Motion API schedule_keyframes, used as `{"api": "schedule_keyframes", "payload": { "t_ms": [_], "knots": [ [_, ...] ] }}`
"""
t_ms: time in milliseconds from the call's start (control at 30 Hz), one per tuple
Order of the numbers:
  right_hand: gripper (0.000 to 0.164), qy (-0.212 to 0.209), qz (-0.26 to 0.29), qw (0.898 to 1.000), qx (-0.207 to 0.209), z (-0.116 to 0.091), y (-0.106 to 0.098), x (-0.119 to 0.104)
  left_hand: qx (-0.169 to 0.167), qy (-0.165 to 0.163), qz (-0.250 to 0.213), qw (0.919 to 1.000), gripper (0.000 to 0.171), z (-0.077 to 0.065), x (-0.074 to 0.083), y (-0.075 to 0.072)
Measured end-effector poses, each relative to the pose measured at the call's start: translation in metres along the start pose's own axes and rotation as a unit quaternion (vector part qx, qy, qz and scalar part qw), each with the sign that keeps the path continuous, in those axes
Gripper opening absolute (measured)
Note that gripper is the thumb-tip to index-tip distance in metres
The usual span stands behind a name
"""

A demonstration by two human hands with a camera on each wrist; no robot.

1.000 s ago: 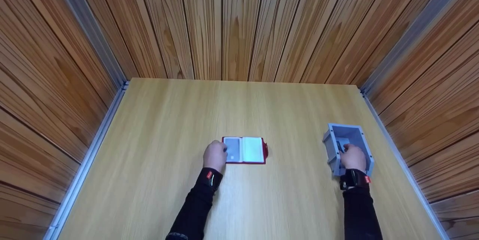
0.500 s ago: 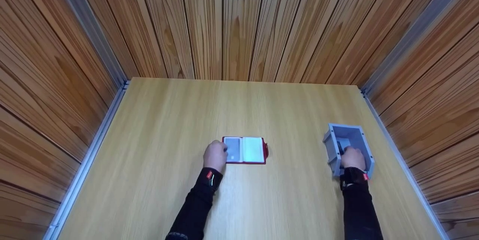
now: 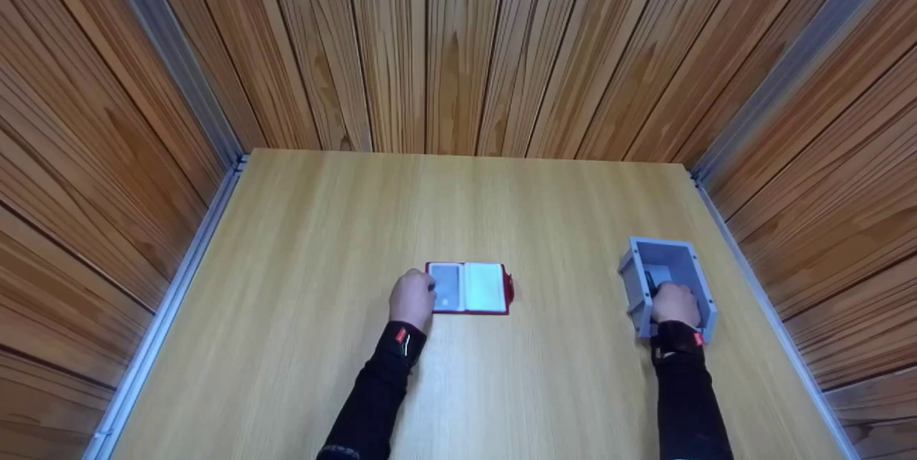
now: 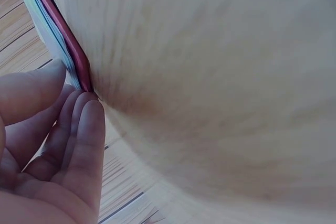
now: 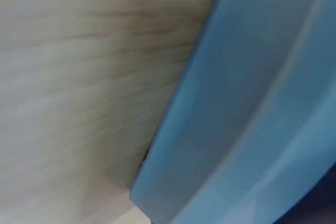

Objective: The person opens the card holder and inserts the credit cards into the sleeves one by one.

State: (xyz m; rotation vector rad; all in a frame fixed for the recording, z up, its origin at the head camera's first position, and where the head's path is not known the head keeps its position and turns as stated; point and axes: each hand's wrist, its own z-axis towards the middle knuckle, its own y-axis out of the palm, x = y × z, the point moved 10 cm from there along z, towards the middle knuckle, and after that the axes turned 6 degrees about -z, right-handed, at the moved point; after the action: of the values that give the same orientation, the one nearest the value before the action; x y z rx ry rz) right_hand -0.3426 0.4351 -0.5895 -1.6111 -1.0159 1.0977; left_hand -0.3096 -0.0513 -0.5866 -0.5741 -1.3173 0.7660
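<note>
Red card holder: laid open on bench, edge steadied by straight-fingered left hand. Right hand: reached into blue bin; grip cannot be told. Nothing yet transferred.

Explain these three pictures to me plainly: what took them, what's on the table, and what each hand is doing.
A person wears three cameras: one on the head, one on each wrist. The head view looks down on a wooden table walled with wood panels. An open red card holder lies in the middle. The left hand touches its left edge; the left wrist view shows the fingertips against the red cover. At the right stands a blue-grey bin. The right hand reaches inside; its grip is hidden. The right wrist view shows only the bin's blue wall.
</note>
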Motion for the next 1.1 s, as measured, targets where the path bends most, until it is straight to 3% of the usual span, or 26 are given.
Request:
{"api": "schedule_keyframes", "payload": {
  "t_ms": [167,367,833,1100],
  "knots": [
    [0.031,-0.006,-0.003,1.000,0.006,-0.001,-0.002,-0.001,0.001,-0.001,0.000,1.0000,0.011,0.000,0.001,0.000],
    [0.015,-0.014,0.004,1.000,0.010,-0.002,-0.007,-0.003,-0.004,-0.012,-0.001,0.9999,0.010,0.000,0.000,0.000],
    [0.032,-0.011,0.000,1.000,0.016,-0.002,-0.013,-0.003,0.001,-0.001,-0.002,1.0000,0.011,-0.001,0.002,-0.001],
    [0.026,-0.018,0.003,0.998,0.055,-0.002,-0.019,-0.006,-0.003,0.002,-0.003,1.0000,0.006,-0.001,0.002,0.000]
  ]
}}
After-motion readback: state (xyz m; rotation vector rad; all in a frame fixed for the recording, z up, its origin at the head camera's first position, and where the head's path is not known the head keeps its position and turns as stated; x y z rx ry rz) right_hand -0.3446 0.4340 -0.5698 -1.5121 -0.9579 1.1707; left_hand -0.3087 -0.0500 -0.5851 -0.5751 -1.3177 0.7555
